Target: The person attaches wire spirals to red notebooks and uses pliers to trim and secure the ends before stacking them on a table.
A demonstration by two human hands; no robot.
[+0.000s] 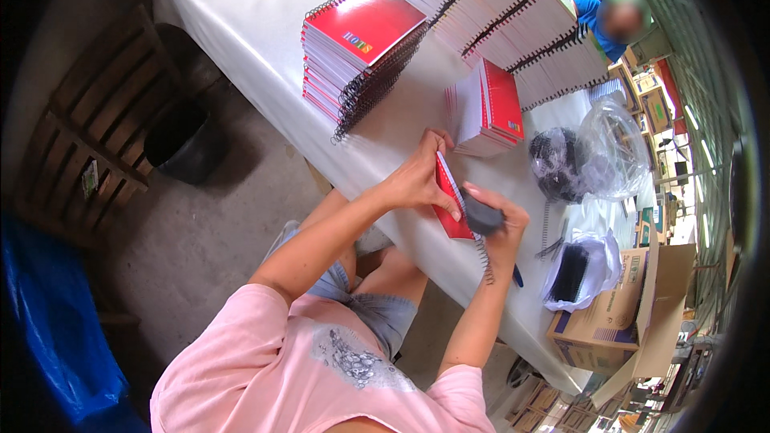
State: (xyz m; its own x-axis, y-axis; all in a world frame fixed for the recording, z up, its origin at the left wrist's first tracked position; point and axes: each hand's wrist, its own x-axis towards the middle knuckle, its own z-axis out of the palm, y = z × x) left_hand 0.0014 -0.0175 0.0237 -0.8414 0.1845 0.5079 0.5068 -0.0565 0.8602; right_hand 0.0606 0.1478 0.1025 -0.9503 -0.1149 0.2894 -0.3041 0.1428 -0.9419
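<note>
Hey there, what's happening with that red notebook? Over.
Left hand gripping red notebook. Right hand holding dark rounded object. Spiral coil at the notebook's near end. Nothing visibly blocking either hand.

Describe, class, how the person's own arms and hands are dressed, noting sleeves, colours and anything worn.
Both arms wear short pink sleeves belonging to a pink top with a grey print on its front. The forearms are bare. The left hand and right hand are ungloved; no watch or bracelet shows.
</note>
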